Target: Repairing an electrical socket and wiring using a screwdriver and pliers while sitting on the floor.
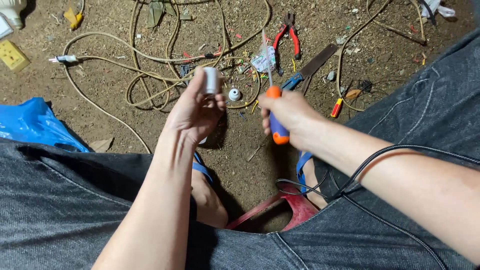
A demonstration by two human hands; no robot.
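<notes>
My left hand [192, 107] holds a small white cylindrical plastic part [212, 80] between thumb and fingers, raised above the dirt ground. My right hand [289, 112] grips a screwdriver with an orange and blue handle [276, 125]; its thin metal shaft [267, 62] points up and away. The two hands are a short gap apart. A small round white cap [234, 94] lies on the ground between and beyond them.
Tangled cream cable [150, 60] loops over the dirt. Red-handled pliers [289, 35], a knife with a blue handle [310, 67], a small red and yellow tool [336, 107] and a yellow socket [12, 55] lie around. A blue plastic bag [30, 122] sits left. A black cord [360, 172] crosses my right forearm.
</notes>
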